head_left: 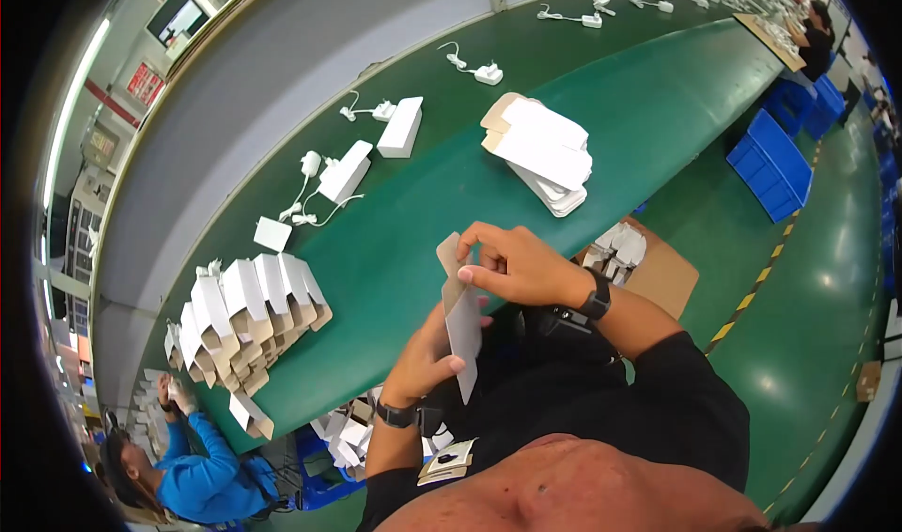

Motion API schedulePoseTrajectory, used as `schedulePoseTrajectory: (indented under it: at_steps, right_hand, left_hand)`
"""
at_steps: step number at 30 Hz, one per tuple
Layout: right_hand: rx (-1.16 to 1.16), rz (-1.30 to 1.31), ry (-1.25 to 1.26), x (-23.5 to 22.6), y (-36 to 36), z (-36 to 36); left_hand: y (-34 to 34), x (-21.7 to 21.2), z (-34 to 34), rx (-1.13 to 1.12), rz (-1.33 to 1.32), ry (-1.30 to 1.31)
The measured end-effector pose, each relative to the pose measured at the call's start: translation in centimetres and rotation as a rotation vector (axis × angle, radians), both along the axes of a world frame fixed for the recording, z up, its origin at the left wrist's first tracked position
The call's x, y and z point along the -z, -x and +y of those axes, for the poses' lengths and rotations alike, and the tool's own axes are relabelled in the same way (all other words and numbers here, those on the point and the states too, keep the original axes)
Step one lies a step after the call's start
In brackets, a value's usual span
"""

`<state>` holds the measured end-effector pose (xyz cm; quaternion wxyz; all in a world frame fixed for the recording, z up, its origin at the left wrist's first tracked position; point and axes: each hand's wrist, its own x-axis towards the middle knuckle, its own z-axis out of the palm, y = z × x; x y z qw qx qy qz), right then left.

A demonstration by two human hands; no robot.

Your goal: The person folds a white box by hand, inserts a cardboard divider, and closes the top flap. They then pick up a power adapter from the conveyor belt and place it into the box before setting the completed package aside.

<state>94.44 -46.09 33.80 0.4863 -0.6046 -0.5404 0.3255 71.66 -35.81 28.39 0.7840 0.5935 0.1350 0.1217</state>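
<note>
A small white folding carton (pixel 461 330), brown on its inside, stands tilted in front of me at the near edge of the green bench. My left hand (pixel 425 355) is closed round its lower part, thumb on the near face and fingers behind. At its upper end, my right hand (pixel 515 261) pinches the raised flap between thumb and fingers; part of that grip is hidden. Beyond my hands lies a stack of flattened white cartons (pixel 545 151). To the left, several opened cartons (pixel 249 302) stand packed together, their brown insides showing.
White plug chargers with cables (pixel 488 73) lie along the back of the green bench (pixel 395 222). Two closed white boxes (pixel 401 128) stand among them. Below the bench are bins of cartons (pixel 348 433). A co-worker in blue (pixel 207 466) works at left; blue crates (pixel 770 165) stand at right.
</note>
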Motion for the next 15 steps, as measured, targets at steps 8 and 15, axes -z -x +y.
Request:
schedulePoseTrajectory:
  at_steps: [8,15]
  right_hand:
    - [-0.414,-0.305,0.204,-2.3,-4.9,-1.5]
    - [0.197,0.241,-0.353,1.2,-2.5,-2.2]
  left_hand:
    - [-3.9,-1.6,-2.3,-0.077,-0.125,0.052]
    - [-8.9,-1.5,-2.4,-0.410,-0.304,-0.080]
